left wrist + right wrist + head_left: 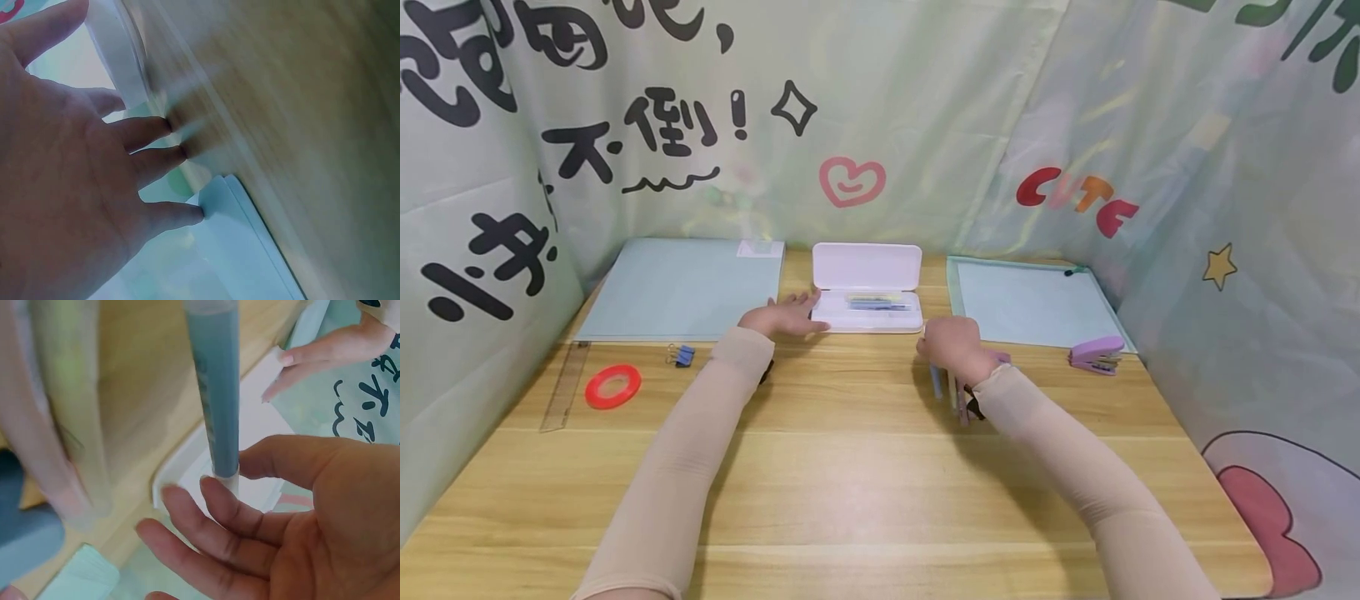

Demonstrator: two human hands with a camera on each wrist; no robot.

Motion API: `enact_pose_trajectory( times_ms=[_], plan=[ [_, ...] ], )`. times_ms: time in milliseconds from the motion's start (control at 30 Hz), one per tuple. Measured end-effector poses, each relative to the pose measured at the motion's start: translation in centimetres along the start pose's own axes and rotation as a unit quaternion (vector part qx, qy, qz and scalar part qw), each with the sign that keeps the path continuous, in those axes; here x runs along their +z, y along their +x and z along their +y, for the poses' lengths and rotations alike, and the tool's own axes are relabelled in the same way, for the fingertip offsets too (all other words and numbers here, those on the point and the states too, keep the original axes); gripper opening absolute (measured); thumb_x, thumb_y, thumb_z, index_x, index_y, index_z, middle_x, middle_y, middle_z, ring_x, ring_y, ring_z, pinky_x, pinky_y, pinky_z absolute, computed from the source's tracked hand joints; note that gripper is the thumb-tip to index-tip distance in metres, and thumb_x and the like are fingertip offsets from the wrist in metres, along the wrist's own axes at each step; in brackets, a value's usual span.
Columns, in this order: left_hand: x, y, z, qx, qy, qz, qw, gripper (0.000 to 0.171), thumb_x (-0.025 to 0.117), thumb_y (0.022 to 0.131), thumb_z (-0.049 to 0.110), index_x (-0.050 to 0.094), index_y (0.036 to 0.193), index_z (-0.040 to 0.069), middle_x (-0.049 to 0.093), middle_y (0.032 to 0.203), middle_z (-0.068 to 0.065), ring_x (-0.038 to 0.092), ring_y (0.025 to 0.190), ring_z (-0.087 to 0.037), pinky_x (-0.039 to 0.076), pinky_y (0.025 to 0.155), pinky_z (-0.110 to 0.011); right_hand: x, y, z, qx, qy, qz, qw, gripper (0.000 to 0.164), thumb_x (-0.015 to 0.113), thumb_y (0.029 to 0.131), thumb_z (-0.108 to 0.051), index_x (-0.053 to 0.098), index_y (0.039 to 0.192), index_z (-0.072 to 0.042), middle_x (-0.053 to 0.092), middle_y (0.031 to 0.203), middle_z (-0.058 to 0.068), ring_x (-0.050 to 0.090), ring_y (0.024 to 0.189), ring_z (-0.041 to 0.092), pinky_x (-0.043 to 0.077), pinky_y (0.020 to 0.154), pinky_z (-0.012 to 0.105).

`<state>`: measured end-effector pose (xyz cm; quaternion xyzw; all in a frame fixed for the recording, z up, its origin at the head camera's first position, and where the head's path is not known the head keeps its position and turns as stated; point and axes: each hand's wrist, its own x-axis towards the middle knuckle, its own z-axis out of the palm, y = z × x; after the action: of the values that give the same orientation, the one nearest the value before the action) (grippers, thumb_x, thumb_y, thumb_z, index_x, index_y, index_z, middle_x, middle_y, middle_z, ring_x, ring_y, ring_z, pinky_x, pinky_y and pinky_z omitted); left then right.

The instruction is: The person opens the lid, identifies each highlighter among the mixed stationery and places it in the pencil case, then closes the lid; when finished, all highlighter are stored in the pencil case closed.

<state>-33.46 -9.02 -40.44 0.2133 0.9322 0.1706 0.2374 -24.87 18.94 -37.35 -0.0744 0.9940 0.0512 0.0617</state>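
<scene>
An open white pencil case [867, 325] stands at the far middle of the table, lid up, with a few pens [877, 304] inside. My left hand [786, 317] is spread at its left side, fingers straight, the fingertips at the case's edge. In the left wrist view the thumb lies by the white case [115, 56] and the little finger touches a pale blue folder [244, 250]. Right of the case, my right hand [953, 343] pinches the white end of a blue marker [215, 387] between thumb and forefinger. Pink and yellowish pens [75, 412] lie beside it, blurred.
A blue folder [692, 292] lies back left, a zip pouch [1030, 300] back right. Near them are a clear ruler [565, 387], a red tape ring [592, 390], a blue binder clip [684, 356] and a purple stapler [1096, 356]. Printed cloth walls [925, 108] border the table.
</scene>
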Motion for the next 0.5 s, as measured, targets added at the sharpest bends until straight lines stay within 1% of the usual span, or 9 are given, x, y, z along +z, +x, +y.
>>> enact_pose_trajectory(
  times_ms=[133,267,367,500],
  plan=[
    [0.0,-0.2,0.0,-0.003,-0.002,0.001,1.0000,0.083,0.040,0.083,0.056,-0.004,0.140,0.015,-0.003,0.143,-0.015,-0.006,0.128,-0.034,-0.008,0.093,-0.059,-0.8,0.5,-0.2,-0.002,0.018,0.007,1.000,0.033,0.046,0.082,-0.024,0.051,0.051,-0.012,0.049,0.053,0.003,0.045,0.050,0.018,0.038,0.042,0.037],
    [0.0,-0.3,0.0,-0.006,-0.005,-0.001,1.0000,0.082,0.040,0.084,0.055,-0.005,0.140,0.016,-0.004,0.143,-0.014,-0.006,0.128,-0.034,-0.008,0.094,-0.058,-1.1,1.0,-0.4,-0.011,0.015,0.020,1.000,0.036,0.046,0.086,-0.025,0.050,0.052,-0.012,0.044,0.049,0.001,0.037,0.046,0.015,0.037,0.039,0.033],
    [0.0,-0.3,0.0,-0.006,0.000,-0.001,1.0000,0.082,0.039,0.084,0.056,-0.006,0.140,0.016,-0.004,0.143,-0.014,-0.005,0.128,-0.034,-0.008,0.093,-0.058,-1.2,1.6,-0.5,-0.021,0.004,0.047,0.999,0.033,0.048,0.086,-0.024,0.049,0.056,-0.011,0.040,0.047,0.000,0.034,0.044,0.014,0.034,0.037,0.032],
    [0.1,-0.1,-0.1,-0.005,0.012,0.001,0.9999,0.085,0.037,0.081,0.062,-0.006,0.140,0.017,-0.003,0.143,-0.014,-0.005,0.128,-0.034,-0.008,0.094,-0.058,-1.1,2.6,-0.7,-0.041,-0.011,0.102,0.994,0.026,0.048,0.085,-0.022,0.047,0.062,-0.009,0.036,0.046,0.000,0.031,0.041,0.015,0.030,0.034,0.032]
  ],
)
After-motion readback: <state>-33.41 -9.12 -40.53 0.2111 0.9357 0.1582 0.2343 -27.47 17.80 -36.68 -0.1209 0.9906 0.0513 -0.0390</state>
